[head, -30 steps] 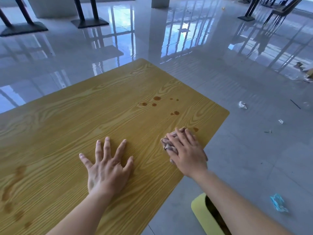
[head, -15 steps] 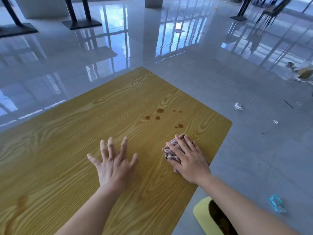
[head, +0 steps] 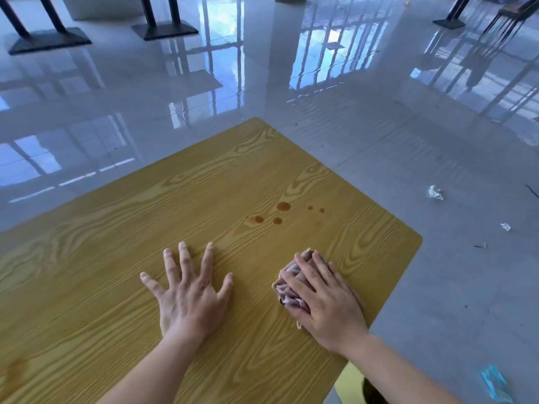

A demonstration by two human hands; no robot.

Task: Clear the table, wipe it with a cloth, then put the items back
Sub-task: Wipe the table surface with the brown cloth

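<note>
crumpled cloth (head: 287, 284) beneath flat, straight-fingered right hand (head: 328, 306), ungripped, near right edge of table (head: 204, 199)

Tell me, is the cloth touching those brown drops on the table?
Apart. The head view shows bare table between the cloth and the nearest brown drops.

Table: the yellow rectangular wood-grain table (head: 204, 199) was smooth with a soft sheen, laminate-like.
Cloth: the crumpled mauve-pink cloth (head: 289, 284) at 4 o'clock on it was soft, wrinkled, matt fabric.
Floor: the pale grey tiled floor (head: 140, 94) was mirror-glossy toward 12 o'clock, duller and matt toward 3 o'clock.
Bases: the flat black table bases (head: 49, 39) at 11 o'clock looked like matt metal.
Litter: the crumpled clear scrap (head: 435, 192) at 3 o'clock looked like shiny plastic film.
</note>
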